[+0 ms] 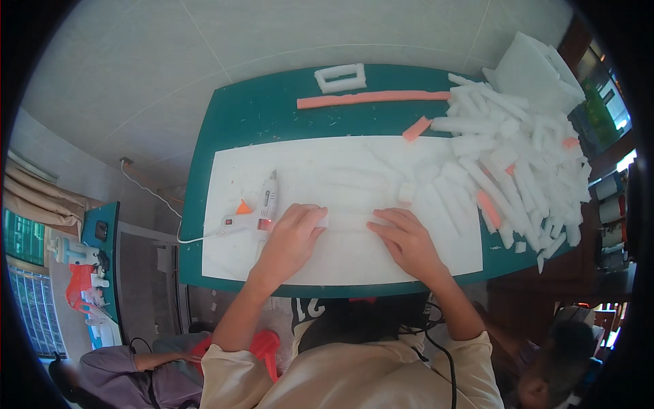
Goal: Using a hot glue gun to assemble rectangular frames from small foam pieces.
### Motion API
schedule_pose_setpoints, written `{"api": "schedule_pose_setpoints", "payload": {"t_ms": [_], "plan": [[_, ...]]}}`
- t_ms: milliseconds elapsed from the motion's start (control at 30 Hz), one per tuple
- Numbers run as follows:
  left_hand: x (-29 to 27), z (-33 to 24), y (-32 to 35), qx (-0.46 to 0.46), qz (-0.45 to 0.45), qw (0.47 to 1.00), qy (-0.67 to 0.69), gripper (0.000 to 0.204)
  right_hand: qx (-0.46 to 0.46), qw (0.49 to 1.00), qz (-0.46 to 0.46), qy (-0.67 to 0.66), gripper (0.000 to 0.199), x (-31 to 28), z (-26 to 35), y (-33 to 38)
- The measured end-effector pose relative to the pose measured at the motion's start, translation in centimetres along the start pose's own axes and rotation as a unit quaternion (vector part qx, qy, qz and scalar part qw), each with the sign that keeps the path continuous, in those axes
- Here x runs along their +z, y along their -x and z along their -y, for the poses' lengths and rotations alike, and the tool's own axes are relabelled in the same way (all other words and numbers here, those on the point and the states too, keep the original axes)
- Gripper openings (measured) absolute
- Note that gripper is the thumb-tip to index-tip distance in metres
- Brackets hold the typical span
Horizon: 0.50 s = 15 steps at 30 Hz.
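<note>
My left hand [293,235] is closed, with a small white foam piece [324,221] showing at its fingertips. Across from it, my right hand [407,240] rests low over the white board [306,269], thumb and fingers apart. Pale foam strips [354,178] lie just beyond both hands; against the white board their outlines are faint, and I cannot tell if one spans between my hands. Left of my left hand lies a white hot glue gun [270,198] with its nozzle pointing away, next to a small orange piece [243,206].
A big heap of white foam strips [504,136] with a few pink pieces covers the right side of the green table [266,102]. Toward the back are a long pink strip [368,99] and a white foam frame [340,78]. A white cable [153,193] runs off left. People sit on both sides.
</note>
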State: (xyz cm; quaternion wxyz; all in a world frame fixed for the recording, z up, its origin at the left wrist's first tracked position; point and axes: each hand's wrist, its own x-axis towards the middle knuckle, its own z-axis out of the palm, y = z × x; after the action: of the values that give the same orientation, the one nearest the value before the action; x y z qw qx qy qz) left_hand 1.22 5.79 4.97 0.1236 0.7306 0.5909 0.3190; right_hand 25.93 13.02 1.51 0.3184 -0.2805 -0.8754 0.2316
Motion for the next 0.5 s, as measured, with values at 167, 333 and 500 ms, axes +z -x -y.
{"api": "schedule_pose_setpoints", "payload": {"t_ms": [167, 333, 500], "plan": [[-0.1, 0.4, -0.1, -0.008, 0.011, 1.000, -0.001, 0.028, -0.002, 1.000, -0.002, 0.004, 0.031, 0.0, 0.0, -0.1], [-0.3, 0.3, -0.2, -0.022, 0.015, 1.000, 0.000, 0.028, -0.001, 1.000, 0.001, 0.003, 0.030, 0.0, 0.1, -0.1], [-1.1, 0.3, -0.3, -0.021, 0.005, 1.000, -0.006, 0.033, -0.005, 1.000, 0.002, 0.006, 0.028, 0.1, -0.1, 0.0]]}}
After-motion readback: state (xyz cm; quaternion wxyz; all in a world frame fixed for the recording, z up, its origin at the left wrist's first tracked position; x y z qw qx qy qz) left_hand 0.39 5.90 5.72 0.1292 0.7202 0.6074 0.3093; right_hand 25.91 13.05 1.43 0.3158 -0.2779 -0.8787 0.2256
